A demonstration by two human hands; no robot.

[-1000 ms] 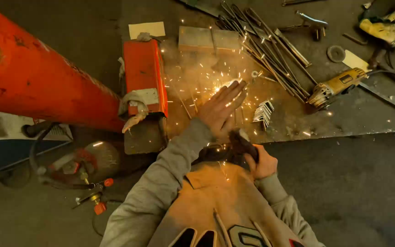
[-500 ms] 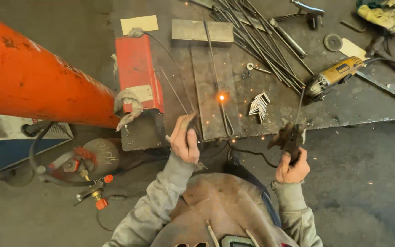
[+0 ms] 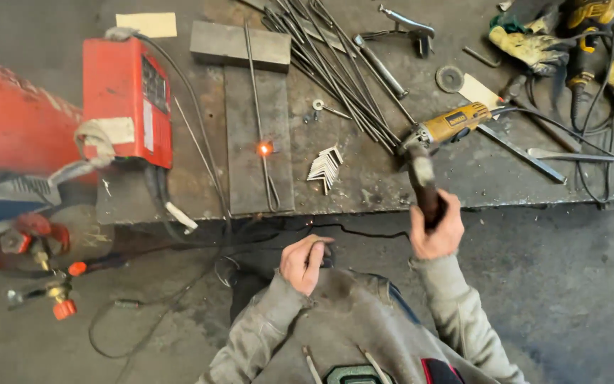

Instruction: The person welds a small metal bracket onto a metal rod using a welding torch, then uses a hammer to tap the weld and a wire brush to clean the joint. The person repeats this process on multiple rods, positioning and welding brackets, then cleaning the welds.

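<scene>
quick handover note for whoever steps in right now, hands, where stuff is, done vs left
Right hand: raised over the bench edge, gripping a hammer.
Left hand: pulled in near the chest, fingers curled on something dark; I can't tell what.
Thin rod lies along the steel plate, with one weld spot glowing orange.
Done: that spot is welded.
Left: probably chipping it.
Red welder left, grinder right.

Dark-handled hammer (image 3: 424, 186) gripped upright over the bench edge, thin bent rod (image 3: 261, 121) glowing orange mid-length on steel plate
</scene>
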